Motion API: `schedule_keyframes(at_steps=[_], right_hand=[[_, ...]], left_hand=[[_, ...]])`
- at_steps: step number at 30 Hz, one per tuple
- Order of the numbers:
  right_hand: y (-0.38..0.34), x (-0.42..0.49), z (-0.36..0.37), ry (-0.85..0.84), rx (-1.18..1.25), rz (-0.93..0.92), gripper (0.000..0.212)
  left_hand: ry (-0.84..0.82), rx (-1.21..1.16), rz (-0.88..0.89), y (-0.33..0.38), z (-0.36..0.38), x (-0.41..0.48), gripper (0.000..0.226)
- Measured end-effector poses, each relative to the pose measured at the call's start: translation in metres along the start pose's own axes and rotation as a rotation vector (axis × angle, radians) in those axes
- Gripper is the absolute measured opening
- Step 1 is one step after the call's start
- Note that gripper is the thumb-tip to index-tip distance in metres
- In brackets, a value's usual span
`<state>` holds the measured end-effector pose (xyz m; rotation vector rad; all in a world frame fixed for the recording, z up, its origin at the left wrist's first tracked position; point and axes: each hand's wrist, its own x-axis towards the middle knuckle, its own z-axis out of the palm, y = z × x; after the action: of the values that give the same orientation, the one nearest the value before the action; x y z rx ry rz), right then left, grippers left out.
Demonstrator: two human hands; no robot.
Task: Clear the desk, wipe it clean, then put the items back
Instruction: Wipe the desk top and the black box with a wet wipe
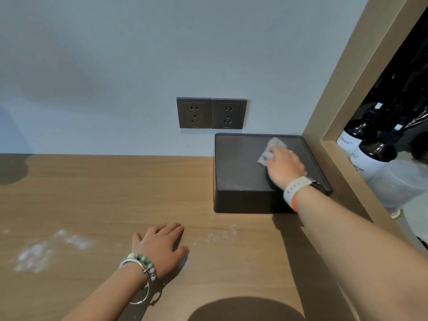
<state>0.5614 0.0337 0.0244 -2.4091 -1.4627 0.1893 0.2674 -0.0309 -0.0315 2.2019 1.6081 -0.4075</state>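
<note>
Wooden desk [92, 193], left hand [162, 244] flat, right hand [286, 166] gripping crumpled wipe [269, 150] on black box [240, 167].

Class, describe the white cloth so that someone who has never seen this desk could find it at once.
On the wooden desk, find the black box in the far right corner, near two wall sockets. On its top, the right hand holds a small crumpled white cloth. Unlike the white powder smears on the desk, it is bunched fabric.
</note>
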Motion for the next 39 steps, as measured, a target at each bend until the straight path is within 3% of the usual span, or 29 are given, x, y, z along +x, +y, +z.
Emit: schedule_keyframes(at_steps=[3,5,6,8,10,12,13,18,20,21,22,24,25,30,33,35,39], right_hand=[[-0.042,-0.038,0.013,-0.068,0.135,-0.365,0.032],[-0.053,-0.061,0.015,-0.181,0.32,-0.482,0.029],[-0.052,-0.064,0.01,-0.212,0.431,-0.44,0.028],[-0.042,-0.058,-0.002,-0.086,0.575,-0.291,0.027],[-0.028,-0.05,-0.009,0.062,0.374,-0.198,0.029],[-0.023,-0.053,-0.006,-0.034,0.023,-0.25,0.031],[-0.026,-0.059,-0.005,-0.085,-0.019,-0.291,0.032],[-0.047,-0.079,0.0,-0.3,0.454,-0.369,0.032],[-0.047,-0.081,-0.01,-0.27,0.705,-0.285,0.034],[-0.045,-0.081,-0.012,-0.196,0.714,-0.26,0.033],[-0.043,-0.08,-0.011,-0.132,0.603,-0.258,0.032],[-0.048,-0.086,-0.004,-0.139,0.222,-0.3,0.034],[-0.052,-0.09,0.002,-0.149,0.142,-0.339,0.035],[-0.054,-0.13,0.002,-0.301,0.529,-0.422,0.028],[0.002,-0.144,0.013,0.043,0.33,-0.411,0.025],[0.054,-0.144,0.02,0.192,0.141,-0.267,0.031],[0.119,-0.14,0.048,-0.095,-0.131,-0.053,0.049]], left_hand=[[0.013,0.001,0.004,-0.002,-0.001,0.0,0.054],[0.013,0.001,0.01,-0.003,-0.001,0.001,0.053],[0.012,0.002,0.014,-0.003,0.0,0.001,0.053],[0.013,0.0,0.02,-0.003,0.001,0.001,0.053],[0.016,-0.001,0.02,-0.003,0.002,0.002,0.053],[0.024,0.011,0.021,-0.004,0.004,0.002,0.053],[0.025,0.02,0.023,-0.005,0.004,0.002,0.054],[0.001,0.041,0.026,-0.007,0.004,0.003,0.055],[0.038,0.007,0.023,-0.009,0.002,0.001,0.052],[0.072,-0.007,0.028,-0.01,0.001,0.0,0.05],[0.107,-0.014,0.036,-0.011,0.001,-0.002,0.048],[0.14,-0.017,0.05,-0.012,0.0,-0.005,0.046],[0.139,-0.018,0.053,-0.011,0.0,-0.007,0.047],[0.128,-0.032,0.067,-0.008,0.003,-0.014,0.051],[0.148,-0.081,0.074,-0.003,0.008,-0.021,0.055],[0.169,-0.12,0.088,0.003,0.013,-0.025,0.06],[0.143,-0.118,0.097,0.011,0.02,-0.028,0.073]])
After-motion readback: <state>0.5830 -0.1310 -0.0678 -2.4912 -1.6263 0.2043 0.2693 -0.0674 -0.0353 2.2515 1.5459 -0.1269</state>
